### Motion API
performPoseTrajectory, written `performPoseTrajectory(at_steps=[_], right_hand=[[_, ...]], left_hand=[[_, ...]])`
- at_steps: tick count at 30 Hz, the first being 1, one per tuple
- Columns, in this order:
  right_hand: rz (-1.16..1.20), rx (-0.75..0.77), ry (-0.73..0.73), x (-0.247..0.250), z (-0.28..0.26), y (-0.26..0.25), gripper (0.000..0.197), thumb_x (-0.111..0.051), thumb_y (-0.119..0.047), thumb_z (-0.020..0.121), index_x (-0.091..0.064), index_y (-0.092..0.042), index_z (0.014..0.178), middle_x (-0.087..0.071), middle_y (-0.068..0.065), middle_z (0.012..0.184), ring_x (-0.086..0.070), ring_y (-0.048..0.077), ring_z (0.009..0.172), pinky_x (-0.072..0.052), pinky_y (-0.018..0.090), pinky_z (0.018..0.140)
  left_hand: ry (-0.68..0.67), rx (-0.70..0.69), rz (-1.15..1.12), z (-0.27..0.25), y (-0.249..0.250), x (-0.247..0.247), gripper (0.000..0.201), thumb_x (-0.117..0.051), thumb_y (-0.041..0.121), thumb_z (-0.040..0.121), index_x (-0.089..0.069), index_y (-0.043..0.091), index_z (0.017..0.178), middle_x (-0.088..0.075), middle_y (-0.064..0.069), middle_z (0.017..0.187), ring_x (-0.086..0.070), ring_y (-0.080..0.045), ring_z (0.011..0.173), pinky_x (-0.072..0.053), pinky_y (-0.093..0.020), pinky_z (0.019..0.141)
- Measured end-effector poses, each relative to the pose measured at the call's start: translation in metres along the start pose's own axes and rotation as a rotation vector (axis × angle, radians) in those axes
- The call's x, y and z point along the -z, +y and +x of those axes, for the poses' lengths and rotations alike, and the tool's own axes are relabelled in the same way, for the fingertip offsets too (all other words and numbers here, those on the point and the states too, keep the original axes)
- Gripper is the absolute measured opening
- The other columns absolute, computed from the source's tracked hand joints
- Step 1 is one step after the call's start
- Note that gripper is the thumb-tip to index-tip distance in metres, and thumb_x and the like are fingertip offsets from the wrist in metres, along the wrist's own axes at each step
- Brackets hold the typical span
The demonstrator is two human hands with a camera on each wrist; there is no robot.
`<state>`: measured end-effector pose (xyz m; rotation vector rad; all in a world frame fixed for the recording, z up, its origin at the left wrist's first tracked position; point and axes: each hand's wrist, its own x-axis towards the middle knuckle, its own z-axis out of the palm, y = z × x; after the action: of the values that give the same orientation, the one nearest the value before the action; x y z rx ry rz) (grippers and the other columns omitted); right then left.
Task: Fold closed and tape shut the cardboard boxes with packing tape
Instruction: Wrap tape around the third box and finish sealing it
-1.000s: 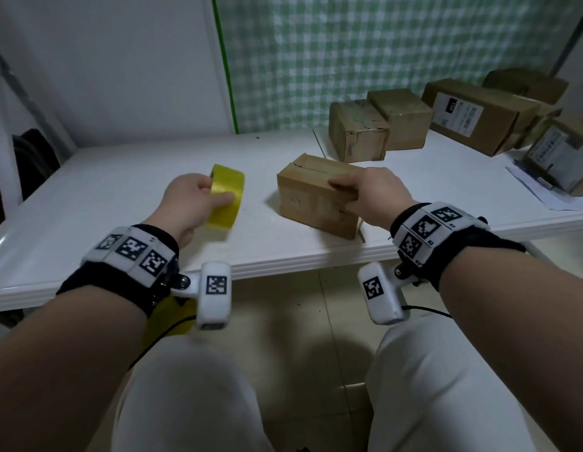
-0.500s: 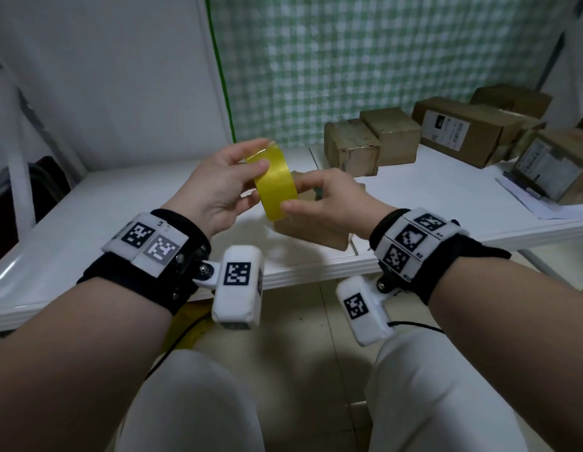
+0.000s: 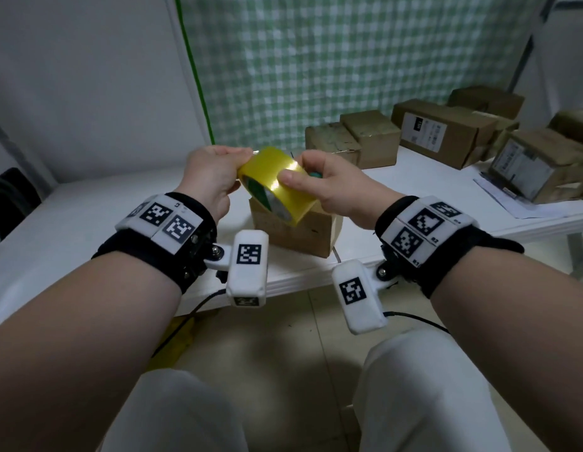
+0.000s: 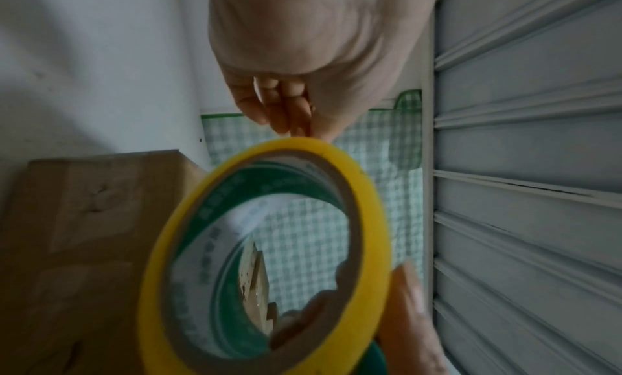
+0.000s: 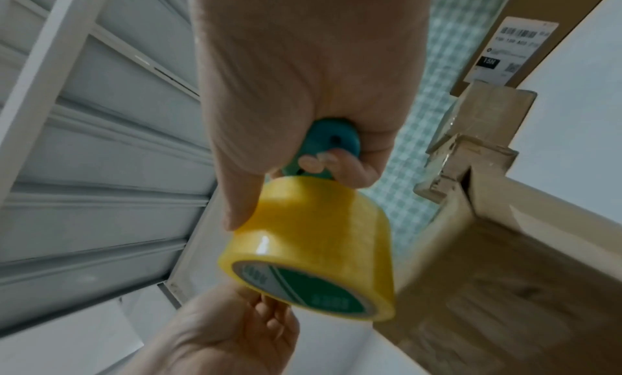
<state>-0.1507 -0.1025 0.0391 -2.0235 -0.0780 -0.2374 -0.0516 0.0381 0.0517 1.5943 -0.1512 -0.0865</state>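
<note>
Both hands are up in front of the person, sharing a roll of yellow packing tape (image 3: 277,184) that is held in the air just above a small cardboard box (image 3: 300,233) sitting near the front edge of the white table (image 3: 88,223). The right hand (image 3: 329,187) grasps the roll, thumb pressed on its glossy outer band and fingers curled behind it, and in the same hand a small teal tool (image 5: 323,144) is tucked against the palm; what kind of tool it is I cannot tell. The left hand (image 3: 208,181) pinches at the upper edge of the roll with thumb and fingertips drawn together, and from its wrist view the fingers (image 4: 286,109) meet right at the yellow rim. The roll is tilted, its green printed core facing down toward the person. The box under it lies with its top flaps down. Farther back on the right of the table stand several more cardboard boxes (image 3: 443,132), some with white shipping labels, against a green checked cloth (image 3: 316,60) hung on the wall.
</note>
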Motion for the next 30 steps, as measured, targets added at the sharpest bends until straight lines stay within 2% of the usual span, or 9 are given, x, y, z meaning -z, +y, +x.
performPoseTrajectory(at_steps=[7, 10, 12, 13, 16, 18, 21, 24, 30], right_hand=[[-0.381, -0.125, 0.101, 0.035, 0.019, -0.011, 0.045, -0.054, -0.048, 0.091, -0.053, -0.008, 0.071, -0.036, 0.005, 0.064, -0.038, 0.019, 0.061, -0.029, 0.029, 0.058], [-0.512, -0.215, 0.099, 0.045, 0.027, -0.02, 0.064, -0.048, -0.054, 0.091, -0.066, 0.006, 0.103, -0.052, 0.015, 0.078, -0.048, 0.022, 0.069, -0.041, 0.031, 0.059], [-0.653, -0.259, 0.072, 0.051, 0.037, -0.027, 0.069, -0.045, -0.057, 0.092, -0.064, 0.006, 0.113, -0.063, 0.024, 0.094, -0.057, 0.028, 0.077, -0.052, 0.038, 0.071], [-0.712, -0.277, 0.051, 0.052, 0.042, -0.03, 0.069, -0.044, -0.057, 0.092, -0.064, 0.006, 0.11, -0.063, 0.023, 0.092, -0.058, 0.029, 0.076, -0.053, 0.041, 0.075], [-0.857, -0.334, 0.027, 0.052, 0.058, -0.032, 0.055, -0.045, -0.058, 0.092, -0.053, -0.007, 0.072, -0.043, 0.005, 0.062, -0.042, 0.017, 0.054, -0.038, 0.028, 0.051], [-0.924, -0.357, 0.029, 0.048, 0.066, -0.029, 0.055, -0.044, -0.057, 0.093, -0.045, -0.01, 0.065, -0.04, 0.003, 0.061, -0.041, 0.016, 0.054, -0.031, 0.024, 0.048], [-0.911, -0.28, 0.02, 0.044, 0.074, -0.015, 0.056, -0.044, -0.065, 0.088, -0.059, -0.011, 0.079, -0.055, 0.003, 0.073, -0.055, 0.018, 0.072, -0.041, 0.025, 0.056], [-0.706, -0.235, 0.031, 0.042, 0.071, -0.009, 0.067, -0.057, -0.076, 0.068, -0.065, -0.023, 0.108, -0.06, -0.008, 0.1, -0.055, 0.01, 0.089, -0.044, 0.024, 0.071], [-0.596, -0.187, 0.034, 0.042, 0.059, -0.002, 0.063, -0.083, -0.044, 0.065, -0.058, -0.031, 0.121, -0.053, -0.005, 0.118, -0.055, 0.004, 0.077, -0.044, 0.016, 0.059]], left_hand=[[0.047, 0.056, -0.008, 0.024, 0.001, -0.007, 0.022, -0.059, 0.001, 0.085, -0.057, 0.013, 0.067, -0.051, -0.001, 0.063, -0.04, -0.008, 0.05, -0.032, -0.016, 0.045], [0.05, 0.068, 0.013, 0.035, -0.002, -0.012, 0.026, -0.056, -0.002, 0.084, -0.056, 0.013, 0.062, -0.049, -0.003, 0.062, -0.038, -0.011, 0.051, -0.032, -0.02, 0.05], [0.042, 0.086, 0.024, 0.04, -0.007, -0.019, 0.024, -0.059, 0.003, 0.085, -0.058, 0.014, 0.064, -0.051, -0.002, 0.062, -0.041, -0.011, 0.053, -0.034, -0.021, 0.054], [0.035, 0.097, 0.027, 0.042, -0.011, -0.021, 0.022, -0.06, 0.005, 0.085, -0.059, 0.014, 0.066, -0.052, -0.001, 0.063, -0.042, -0.011, 0.054, -0.035, -0.023, 0.056], [-0.035, 0.193, -0.001, 0.049, -0.022, -0.025, 0.021, -0.058, 0.007, 0.087, -0.057, 0.016, 0.069, -0.05, 0.001, 0.064, -0.044, -0.011, 0.061, -0.037, -0.029, 0.065], [-0.079, 0.26, -0.081, 0.053, -0.031, -0.024, 0.027, -0.057, 0.004, 0.088, -0.052, 0.014, 0.064, -0.045, -0.001, 0.063, -0.045, -0.012, 0.063, -0.039, -0.032, 0.065], [-0.068, 0.304, -0.123, 0.057, -0.043, -0.022, 0.028, -0.056, 0.005, 0.09, -0.049, 0.012, 0.064, -0.043, -0.003, 0.061, -0.046, -0.013, 0.062, -0.041, -0.026, 0.05], [-0.011, 0.346, -0.142, 0.054, -0.049, -0.017, 0.02, -0.057, 0.011, 0.093, -0.054, 0.011, 0.072, -0.046, -0.001, 0.06, -0.049, -0.011, 0.059, -0.044, -0.019, 0.043], [-0.001, 0.381, -0.17, 0.039, -0.055, -0.003, 0.016, -0.053, 0.009, 0.092, -0.052, 0.014, 0.077, -0.044, 0.0, 0.059, -0.048, -0.011, 0.059, -0.049, -0.029, 0.056]])
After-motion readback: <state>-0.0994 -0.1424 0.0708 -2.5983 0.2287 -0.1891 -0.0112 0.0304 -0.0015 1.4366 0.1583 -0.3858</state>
